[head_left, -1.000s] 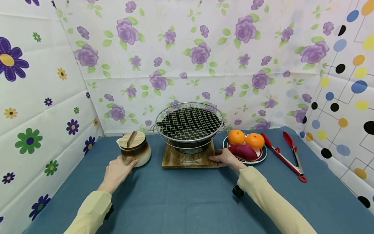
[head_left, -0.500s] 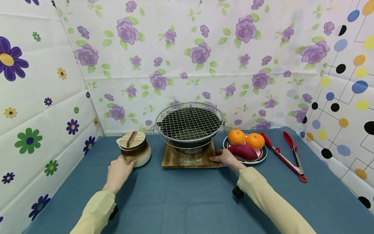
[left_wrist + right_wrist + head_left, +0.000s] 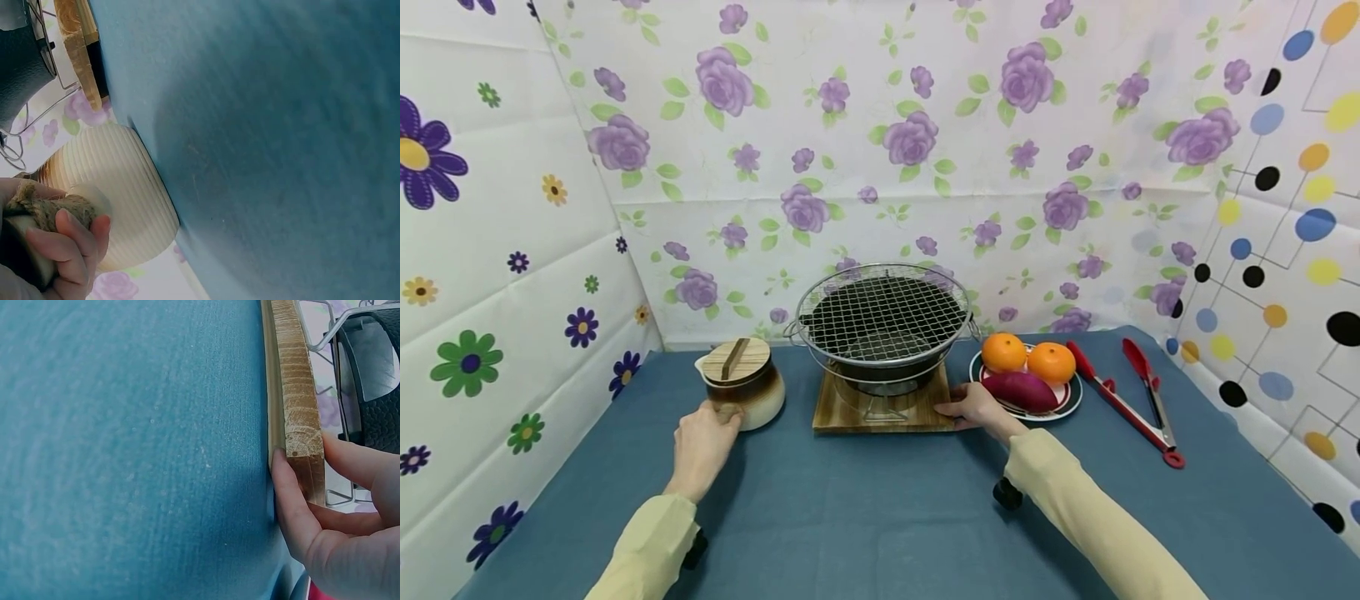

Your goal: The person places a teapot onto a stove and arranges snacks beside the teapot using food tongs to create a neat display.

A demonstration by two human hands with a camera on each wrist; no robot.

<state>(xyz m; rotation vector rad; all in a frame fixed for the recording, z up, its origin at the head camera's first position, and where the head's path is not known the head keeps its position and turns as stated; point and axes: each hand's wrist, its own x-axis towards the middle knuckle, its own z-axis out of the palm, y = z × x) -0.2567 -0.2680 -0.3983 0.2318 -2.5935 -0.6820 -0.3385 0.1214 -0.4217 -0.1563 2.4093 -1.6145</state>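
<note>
A brown-and-cream ceramic pot [image 3: 767, 402] stands on the left with its wooden lid [image 3: 751, 358] on. My left hand [image 3: 700, 446] grips the pot's handle, whose twine wrapping [image 3: 47, 209] shows between the fingers in the left wrist view. A round tabletop grill [image 3: 886, 325] with a wire mesh top rests on a square wooden board [image 3: 938, 390] in the middle. With thumb and fingers, my right hand [image 3: 979, 410] pinches the board's front right corner, the thumb above and a finger along its lower edge in the right wrist view.
Right of the board is a plate [image 3: 1078, 400] with two oranges [image 3: 1051, 363] and a purple sweet potato [image 3: 1021, 392]. Red-tipped tongs [image 3: 1131, 408] lie farther right. A blue cloth [image 3: 865, 517] covers the table, and patterned sheets [image 3: 850, 150] rise behind and beside it.
My left wrist has swung a little to the right and the hand wraps closer round the pot's handle. The right hand keeps its hold on the board. The head view has shifted slightly.
</note>
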